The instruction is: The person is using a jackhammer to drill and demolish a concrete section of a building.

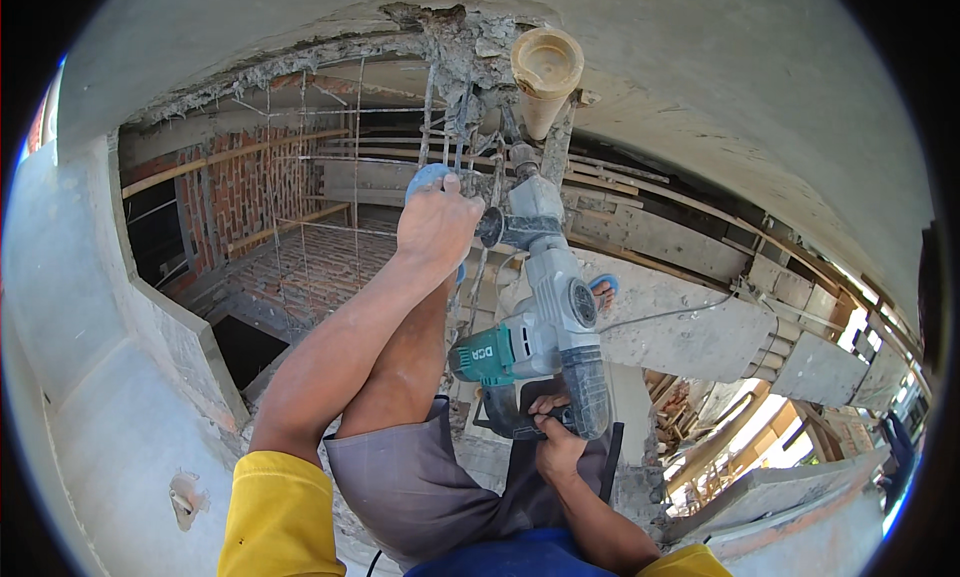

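A grey and green demolition hammer [560,287] stands nearly upright in front of me, chuck end away from me. My left hand [438,222] is closed round its side handle, next to the round black collar; the grip itself is hidden by the fingers. At the near end my right hand [558,437] is wrapped around the black rear handle [515,417]. The bit [512,127] points at the broken concrete [465,52], beside an upright yellowish pipe [547,72]. Where the tip touches is hard to make out.
Bare steel bars [358,142] cross an opening on the left, with a brick surface [300,262] below. My foot [604,293] in a blue slipper rests on a concrete ledge [680,332]. A thin cable [665,314] runs right. Bamboo poles and planks [720,447] lie lower right.
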The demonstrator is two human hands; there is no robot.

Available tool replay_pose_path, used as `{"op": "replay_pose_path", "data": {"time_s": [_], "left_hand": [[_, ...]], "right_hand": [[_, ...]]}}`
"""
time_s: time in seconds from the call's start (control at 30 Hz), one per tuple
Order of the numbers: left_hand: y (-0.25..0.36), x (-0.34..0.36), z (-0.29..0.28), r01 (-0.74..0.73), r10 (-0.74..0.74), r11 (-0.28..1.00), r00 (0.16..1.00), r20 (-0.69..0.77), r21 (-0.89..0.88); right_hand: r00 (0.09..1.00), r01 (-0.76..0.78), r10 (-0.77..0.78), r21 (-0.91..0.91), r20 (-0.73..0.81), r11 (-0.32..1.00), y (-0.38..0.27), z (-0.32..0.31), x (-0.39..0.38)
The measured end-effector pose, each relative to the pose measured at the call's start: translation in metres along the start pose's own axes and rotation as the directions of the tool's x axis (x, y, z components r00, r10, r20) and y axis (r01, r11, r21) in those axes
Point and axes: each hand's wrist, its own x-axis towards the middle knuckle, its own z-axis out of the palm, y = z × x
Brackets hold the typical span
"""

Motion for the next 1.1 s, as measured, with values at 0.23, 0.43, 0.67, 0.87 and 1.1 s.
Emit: {"op": "replay_pose_path", "data": {"time_s": [0.23, 0.43, 0.67, 0.87, 1.1], "left_hand": [[-0.043, 0.047, 0.021, 0.088, -0.087, 0.996, 0.965, 0.248, 0.007], [-0.053, 0.041, 0.046, 0.129, -0.115, 0.991, 0.941, 0.319, -0.021], [0.009, -0.016, 0.035, 0.054, -0.054, 0.999, 0.989, -0.141, -0.005], [0.015, -0.039, -0.032, 0.066, 0.033, 0.964, 0.933, 0.358, -0.259], [-0.023, -0.047, -0.099, 0.277, -0.218, 0.926, 0.948, 0.233, -0.258]], "right_hand": [[0.996, 0.077, -0.078, 0.004, 0.048, 0.997, 0.026, 0.051, 0.049], [0.974, 0.208, -0.17, -0.288, 0.15, 0.935, 0.042, 0.033, 0.063], [0.999, 0.043, -0.043, -0.015, 0.028, 0.999, -0.031, -0.028, 0.012], [0.991, -0.023, 0.035, -0.089, 0.13, 0.996, -0.096, -0.03, -0.025], [0.908, 0.081, -0.015, -0.14, 0.419, 0.987, -0.162, 0.041, -0.043]]}}
